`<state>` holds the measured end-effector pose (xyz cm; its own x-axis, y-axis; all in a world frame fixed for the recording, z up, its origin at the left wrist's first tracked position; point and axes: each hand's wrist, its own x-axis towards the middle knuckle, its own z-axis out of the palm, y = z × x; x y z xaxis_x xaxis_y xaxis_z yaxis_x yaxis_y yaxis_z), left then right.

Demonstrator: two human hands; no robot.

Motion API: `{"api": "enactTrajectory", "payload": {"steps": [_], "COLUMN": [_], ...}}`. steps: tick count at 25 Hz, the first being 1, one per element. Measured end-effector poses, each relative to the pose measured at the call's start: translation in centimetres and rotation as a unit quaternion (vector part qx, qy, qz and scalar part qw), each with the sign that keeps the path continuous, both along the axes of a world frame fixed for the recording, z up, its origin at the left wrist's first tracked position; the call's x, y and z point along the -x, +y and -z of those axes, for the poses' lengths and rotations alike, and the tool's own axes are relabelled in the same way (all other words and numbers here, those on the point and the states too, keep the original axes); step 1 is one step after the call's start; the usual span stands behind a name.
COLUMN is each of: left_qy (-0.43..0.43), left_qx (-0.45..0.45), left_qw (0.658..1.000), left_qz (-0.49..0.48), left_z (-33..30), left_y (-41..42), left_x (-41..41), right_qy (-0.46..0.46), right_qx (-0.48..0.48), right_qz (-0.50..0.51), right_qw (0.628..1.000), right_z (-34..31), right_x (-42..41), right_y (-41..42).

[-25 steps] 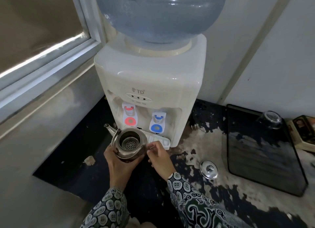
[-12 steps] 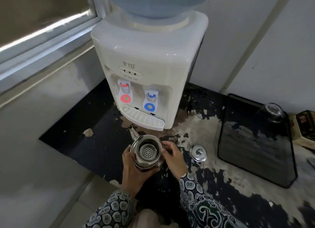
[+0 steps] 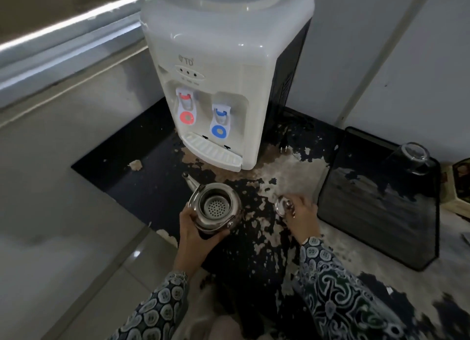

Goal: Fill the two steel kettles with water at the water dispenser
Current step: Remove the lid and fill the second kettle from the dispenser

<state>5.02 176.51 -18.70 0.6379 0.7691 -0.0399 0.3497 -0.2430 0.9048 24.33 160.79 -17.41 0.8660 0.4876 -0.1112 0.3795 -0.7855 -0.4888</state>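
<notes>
**Steel kettle held open in front of the dispenser**

Patterned sleeves (image 3: 162, 311) come in from the bottom edge. The left hand (image 3: 195, 235) grips the steel kettle (image 3: 216, 208) around its body, fingers curled on the near and left side. The kettle has no lid on; a perforated strainer shows inside, and its spout points away to the left. The right hand (image 3: 302, 216) is just to the right, fingers curled on the round steel lid (image 3: 283, 205), which is at the worn counter (image 3: 267, 240); I cannot tell if the lid is lifted. Further right on the counter lies a dark tray (image 3: 376, 212) with an upturned glass (image 3: 409, 156) at its far corner. Behind the kettle stands the white water dispenser (image 3: 229, 67), with a red tap (image 3: 187, 108) at left, a blue tap (image 3: 220, 122) at right, and a drip tray (image 3: 211, 151) below them.
</notes>
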Motion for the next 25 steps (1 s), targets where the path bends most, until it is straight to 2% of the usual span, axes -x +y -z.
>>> {"api": "enactTrajectory", "payload": {"steps": [2, 4, 8, 11, 13, 17, 25], "left_qy": [0.01, 0.01, 0.06, 0.067, 0.067, 0.063, 0.083], "left_qx": [-0.013, -0.037, -0.062, -0.065, -0.055, -0.042, -0.048], "left_qw": [1.0, 0.999, 0.996, 0.995, 0.996, 0.997, 0.995], "left_qz": [0.003, -0.003, 0.034, 0.041, 0.037, 0.023, 0.022], "left_z": [-0.7, -1.7, -2.9, -3.3, -3.6, -4.2, -4.3], "left_y": [-0.1, 0.2, 0.7, 0.5, 0.5, 0.4, 0.4], "left_x": [0.1, -0.2, -1.5, -1.4, -1.3, -1.4, -1.3], "right_qy": [0.017, 0.03, 0.077, 0.062, 0.033, -0.031, -0.034], "right_qx": [0.029, 0.015, -0.104, -0.183, -0.166, -0.06, -0.067], "right_qz": [-0.032, -0.07, -0.078, -0.181, -0.263, -0.372, -0.364], "right_qw": [0.999, 0.997, 0.989, 0.964, 0.95, 0.926, 0.928], "right_z": [0.5, 0.3, -2.8, -5.5, -6.4, -5.2, -3.9], "right_x": [-1.1, -2.1, -1.8, 0.7, 2.7, 4.7, 5.8], "right_y": [-0.4, -0.1, 2.8, 7.0, 9.1, 10.6, 10.7]}}
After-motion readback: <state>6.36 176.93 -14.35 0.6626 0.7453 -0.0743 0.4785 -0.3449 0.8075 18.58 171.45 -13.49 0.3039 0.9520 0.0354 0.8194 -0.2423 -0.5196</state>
